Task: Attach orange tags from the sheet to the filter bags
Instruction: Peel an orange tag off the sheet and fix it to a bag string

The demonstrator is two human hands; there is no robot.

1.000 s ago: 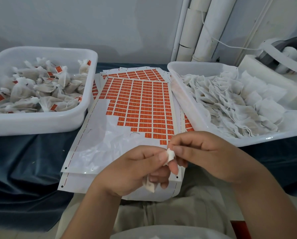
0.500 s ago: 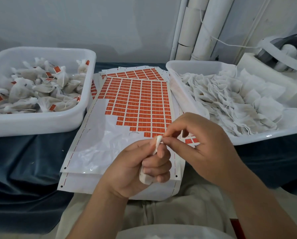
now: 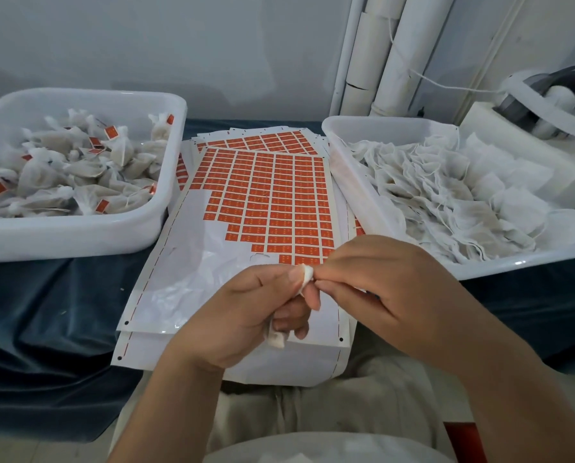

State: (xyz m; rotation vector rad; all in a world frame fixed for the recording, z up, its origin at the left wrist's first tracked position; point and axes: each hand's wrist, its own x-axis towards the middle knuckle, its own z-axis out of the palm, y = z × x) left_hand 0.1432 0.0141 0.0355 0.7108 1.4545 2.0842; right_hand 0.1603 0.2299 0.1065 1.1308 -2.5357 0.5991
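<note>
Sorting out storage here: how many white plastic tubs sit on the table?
2. The left tub holds tagged filter bags; the right tub holds untagged ones. A white shape at the bottom edge may be a third.

Left tub (image 3: pixel 79 235) and right tub (image 3: pixel 363 195) are seen as smooth, glossy white plastic. The sheet (image 3: pixel 186 289) is shiny, crinkled backing paper; orange tags (image 3: pixel 272 202) look matt. Filter bags (image 3: pixel 446 202) are thin, fibrous, matt fabric. Dark velvety cloth (image 3: pixel 45 312) is laid underneath.
</note>
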